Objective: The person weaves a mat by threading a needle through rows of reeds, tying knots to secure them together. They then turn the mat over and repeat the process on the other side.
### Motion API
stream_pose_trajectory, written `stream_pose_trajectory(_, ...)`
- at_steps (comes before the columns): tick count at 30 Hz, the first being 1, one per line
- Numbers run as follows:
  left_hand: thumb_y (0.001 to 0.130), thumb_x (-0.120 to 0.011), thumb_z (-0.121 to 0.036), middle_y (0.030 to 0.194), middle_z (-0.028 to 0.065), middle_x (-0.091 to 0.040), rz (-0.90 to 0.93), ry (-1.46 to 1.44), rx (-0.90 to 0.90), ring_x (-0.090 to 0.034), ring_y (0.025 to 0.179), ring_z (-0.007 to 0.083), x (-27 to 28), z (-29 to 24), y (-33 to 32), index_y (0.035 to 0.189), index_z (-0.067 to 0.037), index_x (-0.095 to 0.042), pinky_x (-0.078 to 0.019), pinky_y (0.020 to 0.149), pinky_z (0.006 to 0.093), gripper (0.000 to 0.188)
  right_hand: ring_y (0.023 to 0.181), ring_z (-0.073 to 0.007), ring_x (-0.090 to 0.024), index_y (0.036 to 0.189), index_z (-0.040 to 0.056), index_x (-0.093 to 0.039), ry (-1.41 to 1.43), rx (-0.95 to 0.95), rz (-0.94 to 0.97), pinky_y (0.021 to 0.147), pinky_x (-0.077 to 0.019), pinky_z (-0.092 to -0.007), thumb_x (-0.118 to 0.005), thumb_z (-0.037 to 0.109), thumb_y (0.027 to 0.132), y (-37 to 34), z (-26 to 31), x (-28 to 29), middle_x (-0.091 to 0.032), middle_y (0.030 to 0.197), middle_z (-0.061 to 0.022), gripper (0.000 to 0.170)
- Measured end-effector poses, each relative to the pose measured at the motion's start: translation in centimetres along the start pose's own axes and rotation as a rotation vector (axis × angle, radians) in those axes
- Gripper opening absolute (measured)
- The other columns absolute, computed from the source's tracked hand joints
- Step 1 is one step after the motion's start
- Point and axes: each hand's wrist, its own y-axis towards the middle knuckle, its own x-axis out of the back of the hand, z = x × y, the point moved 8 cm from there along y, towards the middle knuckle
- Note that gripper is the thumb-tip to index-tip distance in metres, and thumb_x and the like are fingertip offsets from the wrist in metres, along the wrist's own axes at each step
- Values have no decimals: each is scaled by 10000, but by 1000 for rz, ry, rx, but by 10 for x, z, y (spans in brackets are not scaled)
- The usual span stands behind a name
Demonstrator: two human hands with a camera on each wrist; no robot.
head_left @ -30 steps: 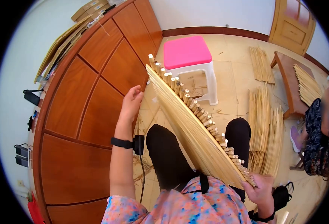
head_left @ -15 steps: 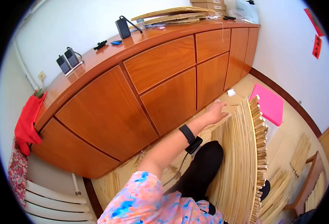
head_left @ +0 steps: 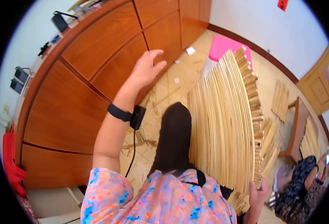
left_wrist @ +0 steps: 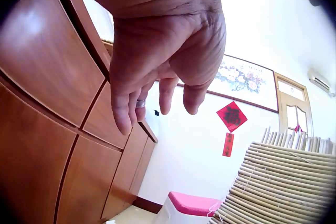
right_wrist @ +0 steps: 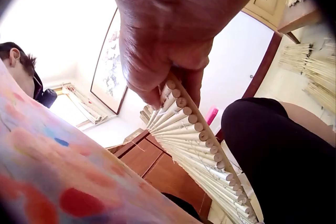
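A fan-shaped mat of stitched plant stalks point(head_left: 220, 123) stands over the lap in the head view, its broad face showing. Along its right edge runs a pale strip, with round-cut stalk ends poking out beyond it. My right hand point(head_left: 259, 192) grips the mat's near corner. In the right wrist view, the thumb and fingers of the right hand point(right_wrist: 163, 35) pinch the strip and the end stalks. My left hand point(head_left: 145, 69) hangs in the air left of the mat, apart from it. Its fingers are loosely bent and hold nothing, as the left hand point(left_wrist: 157, 61) in its wrist view shows.
A long wooden cabinet point(head_left: 108, 56) flanks the left side. Beyond the mat is a pink-topped stool point(head_left: 224, 46). Stalk bundles point(head_left: 280, 100) lie on the floor to the right, near a low wooden bench point(head_left: 293, 130). Another person point(head_left: 302, 186) sits at the right.
The view has swung left and partly back. The mat, seen nearly edge-on at first, now shows its broad face. My left hand stays off it; the right keeps its grip at the near corner.
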Motion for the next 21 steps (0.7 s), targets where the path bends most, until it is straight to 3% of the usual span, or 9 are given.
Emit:
stream_pose_trajectory(2, 868, -627, -228, 1226, 216, -549, 42, -67, 41, -510, 1168, 338, -10, -8, 3, 1233, 0, -539, -412, 987, 377, 440, 552, -82, -541, 898, -20, -657, 39, 61, -121, 532, -444, -267, -647, 25, 729, -1, 10, 6, -602, 608, -76, 176)
stream_pose_trajectory(6, 889, -615, -189, 1245, 152, -535, 151, -88, 42, -501, 1175, 268, -39, -12, 11, 1273, -49, -524, -419, 962, 359, 419, 602, -60, -531, 924, -37, -655, 66, 23, -208, 580, -458, -245, -636, -1, 752, -9, 26, 2, -622, 661, -41, 177)
stream_pose_trajectory(8, 887, -611, -191, 1244, 153, -534, 179, -107, -9, -506, 1170, 270, -56, -39, 15, 1269, -45, -524, -420, 960, 358, 418, 647, -59, -533, 950, -50, -650, 64, -61, -161, 609, -459, -239, -624, -9, 777, -15, 10, 6, -631, 724, -26, 179)
stream_pose_trajectory(10, 885, -608, -194, 1241, 155, -533, 208, -147, -49, -511, 1163, 272, -55, -30, 21, 1264, -41, -524, -423, 955, 357, 416, 713, -65, -549, 982, -61, -644, 50, -163, -121, 662, -469, -237, -609, -17, 800, -21, 27, -7, -648, 810, -23, 191)
stream_pose_trajectory(13, 889, -607, -202, 1213, 161, -537, 229, -181, -136, -522, 1138, 283, -76, -50, 31, 1251, -30, -521, -427, 942, 353, 410, 687, -54, -533, 956, -44, -656, 60, -154, -158, 632, -464, -236, -634, 5, 791, -23, 26, -7, -630, 774, -3, 173)
stream_pose_trajectory(16, 914, -587, -222, 1196, 128, -551, 311, -233, -78, -525, 1130, 260, -107, -59, 44, 1260, -46, -520, -432, 926, 354, 395, 621, -85, -564, 933, -33, -659, 18, -92, -175, 589, -466, -258, -655, 19, 772, -23, 31, -4, -629, 696, -43, 170)
stream_pose_trajectory(18, 943, -543, -262, 1207, 101, -556, 439, -438, 88, -523, 1143, 239, -132, -54, 47, 1271, -70, -519, -436, 914, 356, 380, 572, -138, -602, 927, -20, -659, 31, -4, -216, 570, -472, -271, -670, 29, 763, -21, 37, -4, -623, 659, -91, 171)
stream_pose_trajectory(19, 958, -521, -281, 1213, 87, -559, 512, -525, 176, -522, 1150, 229, -141, -49, 48, 1276, -82, -519, -438, 908, 357, 375, 562, -213, -638, 937, -4, -665, 1, -1, -147, 543, -484, -292, -698, 64, 747, -17, 49, -3, -643, 674, -113, 205)
stream_pose_trajectory(21, 980, -467, -322, 1234, 69, -555, 555, -565, 293, -517, 1163, 214, -145, -34, 53, 1289, -97, -510, -443, 897, 356, 384, 556, -232, -638, 953, 5, -664, -22, 41, -91, 521, -485, -307, -715, 86, 735, -20, 54, -9, -645, 669, -109, 238)
